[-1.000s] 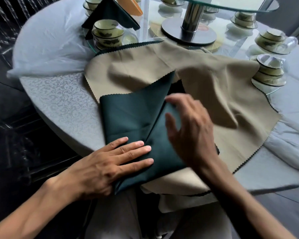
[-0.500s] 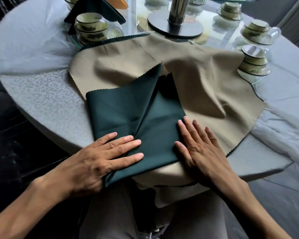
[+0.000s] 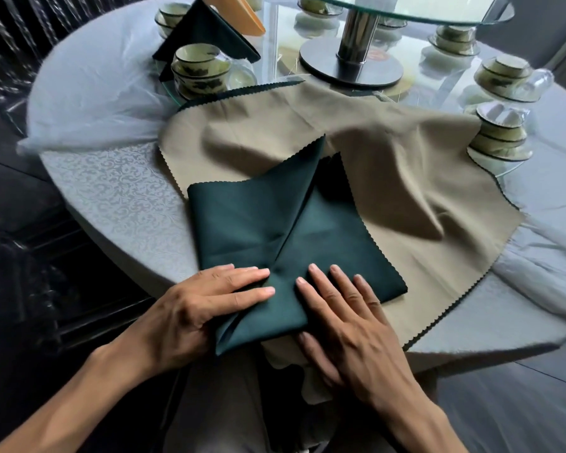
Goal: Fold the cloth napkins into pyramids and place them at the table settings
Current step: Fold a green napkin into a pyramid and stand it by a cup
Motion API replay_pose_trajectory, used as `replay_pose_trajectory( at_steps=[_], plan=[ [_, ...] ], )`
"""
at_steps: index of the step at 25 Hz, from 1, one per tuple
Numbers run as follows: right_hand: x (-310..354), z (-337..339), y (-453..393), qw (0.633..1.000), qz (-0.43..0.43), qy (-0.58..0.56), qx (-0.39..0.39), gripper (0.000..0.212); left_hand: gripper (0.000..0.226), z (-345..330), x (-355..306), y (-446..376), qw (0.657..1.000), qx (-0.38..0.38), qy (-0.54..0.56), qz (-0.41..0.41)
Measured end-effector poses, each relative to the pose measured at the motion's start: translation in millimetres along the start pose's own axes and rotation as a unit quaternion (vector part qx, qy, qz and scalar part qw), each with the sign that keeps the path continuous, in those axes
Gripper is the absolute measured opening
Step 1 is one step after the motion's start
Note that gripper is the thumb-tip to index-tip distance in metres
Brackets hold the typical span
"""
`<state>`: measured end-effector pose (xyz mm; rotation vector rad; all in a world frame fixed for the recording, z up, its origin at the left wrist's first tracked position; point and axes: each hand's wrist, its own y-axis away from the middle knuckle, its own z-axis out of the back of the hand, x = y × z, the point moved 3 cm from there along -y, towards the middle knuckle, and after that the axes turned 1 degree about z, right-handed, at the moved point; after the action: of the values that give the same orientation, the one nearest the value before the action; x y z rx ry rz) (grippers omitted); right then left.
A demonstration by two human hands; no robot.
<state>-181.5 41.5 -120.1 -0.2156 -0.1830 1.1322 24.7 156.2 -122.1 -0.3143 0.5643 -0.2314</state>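
Note:
A dark green napkin (image 3: 275,230) lies partly folded on a tan cloth (image 3: 406,171) at the near edge of the round table, its two flaps meeting along a centre crease. My left hand (image 3: 196,308) presses flat on the left flap near the napkin's lower tip. My right hand (image 3: 350,325) lies flat on the right flap, fingers straight. A folded green pyramid napkin (image 3: 206,37) stands at a far-left setting with an orange one (image 3: 242,14) behind it.
Stacked cup-and-bowl settings stand at the left (image 3: 198,68) and right (image 3: 500,132), (image 3: 504,76). A glass turntable on a steel post (image 3: 356,37) fills the centre. The patterned tablecloth (image 3: 111,197) covers the table; dark chairs stand at the left.
My right hand came down onto the napkin's right flap, then slid left and toward me to the centre crease. My left hand stayed pressing the left flap.

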Motion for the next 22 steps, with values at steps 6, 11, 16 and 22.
replay_pose_trajectory(
  at_steps=[6, 11, 16, 22],
  plan=[
    [-9.2, 9.9, -3.5, 1.000, -0.009, -0.017, 0.003, 0.062, 0.045, 13.4, -10.9, -10.7, 1.000, -0.005, 0.009, -0.010],
    [-34.1, 94.4, -19.5, 0.975, -0.029, -0.217, -0.031, 0.019, 0.026, 83.9, -69.7, -54.4, 0.971, -0.001, 0.215, 0.104],
    [-57.5, 185.1, -43.6, 0.846, -0.037, -0.530, 0.047, 0.018, 0.020, 161.7, -90.9, -131.2, 0.919, 0.009, 0.366, 0.148],
    [-113.7, 123.0, -57.9, 0.765, -0.209, -0.590, 0.155, 0.028, 0.023, 76.8, -17.3, -192.6, 0.810, 0.153, 0.477, 0.304]
  ],
)
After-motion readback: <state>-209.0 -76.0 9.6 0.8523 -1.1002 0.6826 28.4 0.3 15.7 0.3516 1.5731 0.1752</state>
